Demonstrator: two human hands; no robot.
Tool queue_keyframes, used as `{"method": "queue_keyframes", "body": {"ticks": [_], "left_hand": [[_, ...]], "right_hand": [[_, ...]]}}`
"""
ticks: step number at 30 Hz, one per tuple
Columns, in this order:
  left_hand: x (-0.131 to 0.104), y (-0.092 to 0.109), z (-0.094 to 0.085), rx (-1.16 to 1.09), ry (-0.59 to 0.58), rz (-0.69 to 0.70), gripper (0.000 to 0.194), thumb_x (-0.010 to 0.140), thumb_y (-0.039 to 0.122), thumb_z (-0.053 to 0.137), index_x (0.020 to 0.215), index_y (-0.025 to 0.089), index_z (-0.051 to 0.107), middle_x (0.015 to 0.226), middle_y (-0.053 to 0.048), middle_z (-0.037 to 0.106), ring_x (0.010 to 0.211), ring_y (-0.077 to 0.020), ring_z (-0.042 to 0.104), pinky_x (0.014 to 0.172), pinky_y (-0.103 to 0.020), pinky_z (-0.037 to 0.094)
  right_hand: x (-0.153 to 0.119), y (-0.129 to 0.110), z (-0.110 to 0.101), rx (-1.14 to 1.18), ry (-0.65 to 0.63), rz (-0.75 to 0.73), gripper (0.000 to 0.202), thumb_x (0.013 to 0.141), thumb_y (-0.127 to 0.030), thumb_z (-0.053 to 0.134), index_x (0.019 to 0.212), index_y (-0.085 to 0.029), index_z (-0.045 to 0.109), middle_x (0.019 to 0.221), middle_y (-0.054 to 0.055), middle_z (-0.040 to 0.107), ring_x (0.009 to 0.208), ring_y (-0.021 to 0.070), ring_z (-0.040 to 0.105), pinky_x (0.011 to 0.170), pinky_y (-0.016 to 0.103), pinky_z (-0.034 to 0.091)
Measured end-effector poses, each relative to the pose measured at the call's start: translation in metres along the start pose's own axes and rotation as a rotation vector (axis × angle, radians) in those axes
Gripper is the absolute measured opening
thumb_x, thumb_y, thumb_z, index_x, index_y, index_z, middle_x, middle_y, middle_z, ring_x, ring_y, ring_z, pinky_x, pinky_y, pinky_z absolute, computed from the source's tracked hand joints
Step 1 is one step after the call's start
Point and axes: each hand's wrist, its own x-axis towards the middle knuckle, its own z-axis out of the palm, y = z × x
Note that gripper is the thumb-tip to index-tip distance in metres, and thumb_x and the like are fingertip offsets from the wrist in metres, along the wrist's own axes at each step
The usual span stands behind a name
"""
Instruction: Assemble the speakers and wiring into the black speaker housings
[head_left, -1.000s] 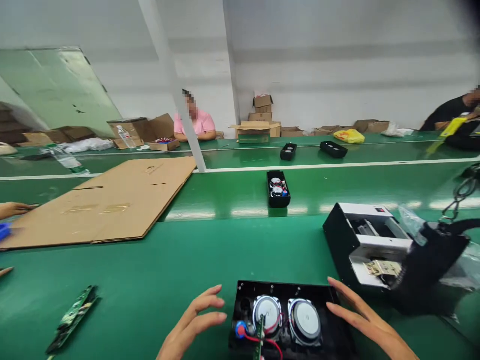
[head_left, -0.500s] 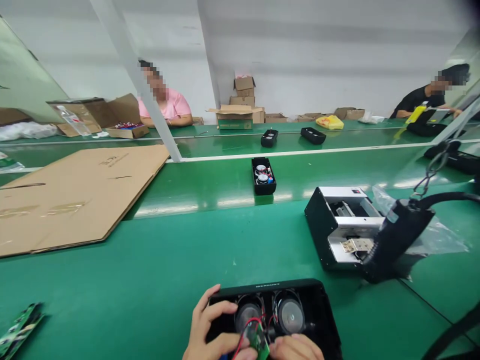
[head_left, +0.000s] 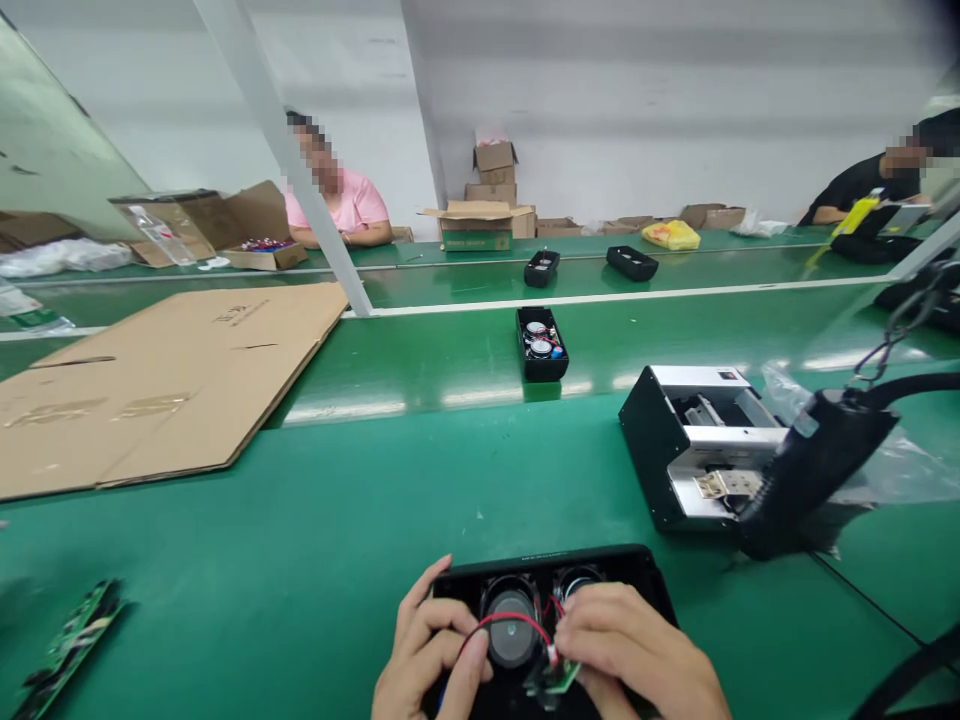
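Observation:
A black speaker case lies open at the bottom, with two round drivers inside. The left driver shows plainly; my right hand partly covers the right driver. My left hand is closed at the case's left side, thumb and finger pinched on the red and black wires. These wires arch over the left driver to a white plug on a small green circuit board. Closed on that board is my right hand, fingertips by the plug.
Another green circuit board lies at left. A flat cardboard sheet is beyond it. At right stand a black and silver machine and a hanging black tool. Further off, a similar speaker case rests on the line, with two people behind.
My right hand has come up over the right driver, and the circuit board has shifted right with it. My left hand is off the board and on the wires. The view has shifted slightly.

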Motion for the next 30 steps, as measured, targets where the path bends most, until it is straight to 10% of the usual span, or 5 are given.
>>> {"method": "queue_keyframes", "body": {"ticks": [3,6,13,20,30], "left_hand": [[0.008,-0.009,-0.006,0.003,-0.004,-0.089,0.01,0.101,0.036,0.076,0.106,0.028,0.077,0.115,-0.006,0.077,0.13,-0.0272,0.074,0.112,-0.038,0.062],[0.015,-0.007,-0.013,0.01,0.014,-0.076,0.03,0.104,0.041,0.074,0.132,0.033,0.069,0.142,-0.008,0.069,0.134,-0.023,0.072,0.111,-0.032,0.062],[0.022,0.008,-0.038,0.299,-0.221,0.429,0.053,0.088,0.068,0.084,0.12,0.027,0.074,0.171,-0.014,0.044,0.161,-0.0408,0.045,0.132,-0.062,0.042],[0.016,0.003,-0.02,0.505,-0.413,0.472,0.035,0.075,0.016,0.085,0.106,0.023,0.07,0.173,-0.018,0.044,0.166,-0.0489,0.03,0.125,-0.081,0.037],[0.008,-0.009,-0.003,0.39,-0.322,0.466,0.027,0.075,0.011,0.073,0.1,0.023,0.074,0.157,-0.009,0.066,0.169,-0.0472,0.026,0.131,-0.078,0.032]], "right_hand": [[0.006,-0.001,-0.016,-0.044,-0.083,-0.055,0.015,0.111,-0.017,0.061,0.108,-0.021,0.074,0.092,0.0,0.085,0.089,0.0146,0.082,0.083,0.023,0.067],[0.005,-0.004,-0.015,-0.141,-0.127,-0.082,0.023,0.115,-0.024,0.055,0.105,-0.023,0.076,0.086,-0.003,0.083,0.081,0.0139,0.079,0.071,0.024,0.062],[-0.001,-0.011,0.006,-0.41,-0.13,-0.128,0.044,0.118,-0.017,0.034,0.103,-0.02,0.076,0.088,0.001,0.081,0.081,0.018,0.074,0.07,0.034,0.052],[0.002,-0.009,0.014,-0.31,-0.379,-0.09,0.011,0.102,-0.012,0.066,0.106,-0.019,0.074,0.089,0.0,0.079,0.075,0.0185,0.073,0.07,0.033,0.055],[0.014,-0.013,0.008,-0.269,-0.578,0.066,0.036,0.077,0.001,0.07,0.103,-0.023,0.074,0.099,-0.003,0.081,0.08,0.0196,0.078,0.07,0.033,0.058]]}}
